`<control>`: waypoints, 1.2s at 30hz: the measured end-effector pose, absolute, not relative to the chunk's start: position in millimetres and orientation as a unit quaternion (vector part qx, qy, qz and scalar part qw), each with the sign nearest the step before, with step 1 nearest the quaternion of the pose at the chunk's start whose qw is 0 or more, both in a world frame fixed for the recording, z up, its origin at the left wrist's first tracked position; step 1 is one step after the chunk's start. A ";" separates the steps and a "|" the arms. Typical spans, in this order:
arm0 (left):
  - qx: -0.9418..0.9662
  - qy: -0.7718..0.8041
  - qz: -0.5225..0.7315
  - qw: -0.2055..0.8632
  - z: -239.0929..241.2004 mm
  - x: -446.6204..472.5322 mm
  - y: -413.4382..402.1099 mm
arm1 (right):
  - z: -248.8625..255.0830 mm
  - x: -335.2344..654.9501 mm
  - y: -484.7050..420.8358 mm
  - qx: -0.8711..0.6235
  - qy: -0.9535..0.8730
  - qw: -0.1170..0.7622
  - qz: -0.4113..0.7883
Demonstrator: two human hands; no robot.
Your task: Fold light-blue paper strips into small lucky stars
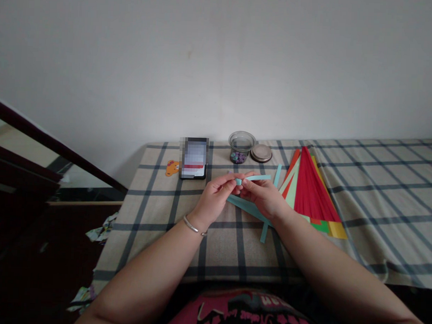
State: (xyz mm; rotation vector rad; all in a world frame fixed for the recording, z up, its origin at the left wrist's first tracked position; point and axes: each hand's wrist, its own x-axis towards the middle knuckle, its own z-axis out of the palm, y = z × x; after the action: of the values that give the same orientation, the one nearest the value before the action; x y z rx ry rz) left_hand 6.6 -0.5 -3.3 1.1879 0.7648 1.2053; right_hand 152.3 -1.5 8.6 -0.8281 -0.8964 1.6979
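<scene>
both hands are at work above the tabletop (pixel 212 263), around its middle. the left hand (pixel 214 196) has thumb and fingertips clamped on the small folded end of a blue strip (pixel 260 178). the right hand (pixel 266 196) is likewise clamped on the strip just beside that fold, with its free tail lying out to the right over the fingers. the double pinch, in my judgement, keeps the narrow fold from springing open; paper this light would offer little resistance.

loose strips (pixel 248 207) of the same blue lie below and beside the right hand, presumably for easy reach. farther right, a fan of strips (pixel 312 198), chiefly red, lies gathered at its far end and spread at the near one, apparently to keep colours sorted.

at the far side stands a clear tub (pixel 241 141) with small purple and blue pieces inside; its lid (pixel 261 152) is off, just right of it, leaving the contents accessible. a phone (pixel 195 156) is far left, screen toward the person, seemingly for viewing; content unreadable.
</scene>
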 end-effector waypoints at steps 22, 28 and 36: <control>0.705 0.337 0.470 0.410 2.6 4.0 -5.6 | 4.8 149.6 0.9 -0.366 -0.461 0.527 0.614; 0.707 0.351 0.463 0.403 0.7 3.4 -6.2 | 7.0 148.6 -0.3 -0.358 -0.463 0.540 0.605; 0.650 0.336 0.519 0.442 -2.0 5.4 -5.5 | 7.1 146.1 -2.2 -0.364 -0.401 0.528 0.655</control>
State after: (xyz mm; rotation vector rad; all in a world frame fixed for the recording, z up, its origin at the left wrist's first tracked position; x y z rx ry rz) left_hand 5.4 -5.5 -2.0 1.6142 0.8348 1.2872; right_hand 146.1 -2.2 7.1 -0.8689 -0.9585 1.5646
